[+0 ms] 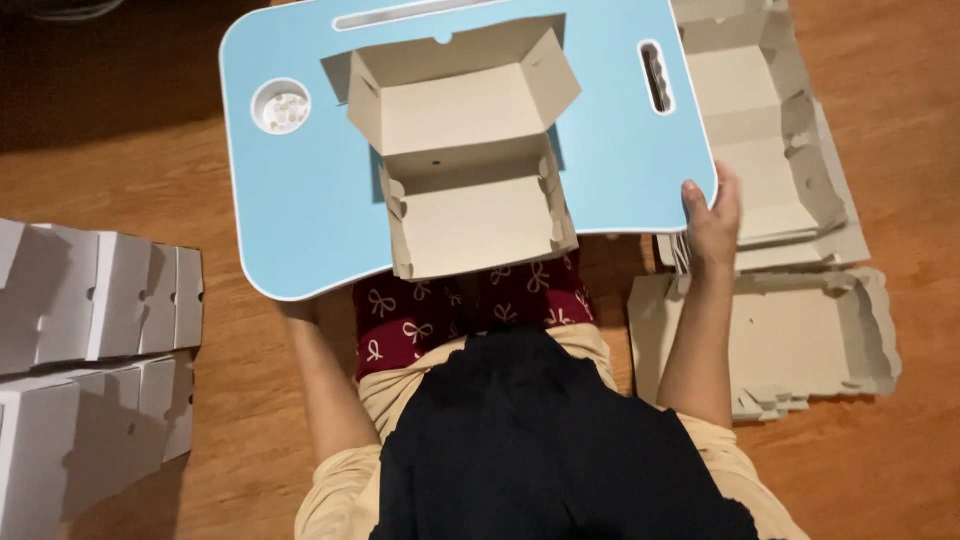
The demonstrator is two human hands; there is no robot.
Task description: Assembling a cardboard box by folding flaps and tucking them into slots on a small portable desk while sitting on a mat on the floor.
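Note:
A light blue lap table (300,200) sits over my legs. On it stands an open, folded cardboard box (470,170) with its lid up and its front overhanging the near edge. My right hand (712,215) grips the table's right near corner, fingers curled over the edge. My left forearm (325,385) runs under the table's left near edge; the left hand itself is hidden beneath the table.
Flat unfolded cardboard box blanks lie in a stack (770,130) at the right and another pile (800,335) nearer me. Folded white boxes (95,290) are stacked at the left on the wooden floor. A round cup recess (281,106) sits in the table's left side.

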